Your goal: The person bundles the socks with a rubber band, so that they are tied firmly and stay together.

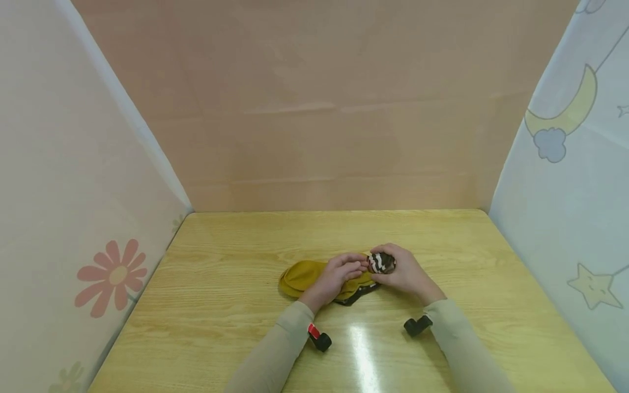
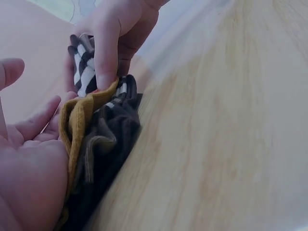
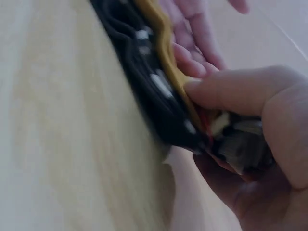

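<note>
A mustard-yellow sock point(image 1: 301, 277) lies over a dark sock point(image 1: 350, 299) with white marks on the table. Their right end is gathered into a black-and-white striped roll point(image 1: 380, 263), which my right hand point(image 1: 407, 273) grips between thumb and fingers. Over the yellow sock lies my left hand point(image 1: 339, 275), its fairly straight fingers reaching to the roll. In the left wrist view, the layered dark sock point(image 2: 113, 137) stands beside the left palm. The right wrist view shows the right thumb point(image 3: 240, 89) pressing on the yellow edge; part of the roll is hidden in the palm.
The wooden table point(image 1: 221, 338) has a plain tan wall point(image 1: 314, 109) behind it. Pale printed walls stand on the left point(image 1: 59, 164) and right point(image 1: 565, 207). Small black devices are strapped to the left wrist point(image 1: 320, 339) and right wrist point(image 1: 416, 326).
</note>
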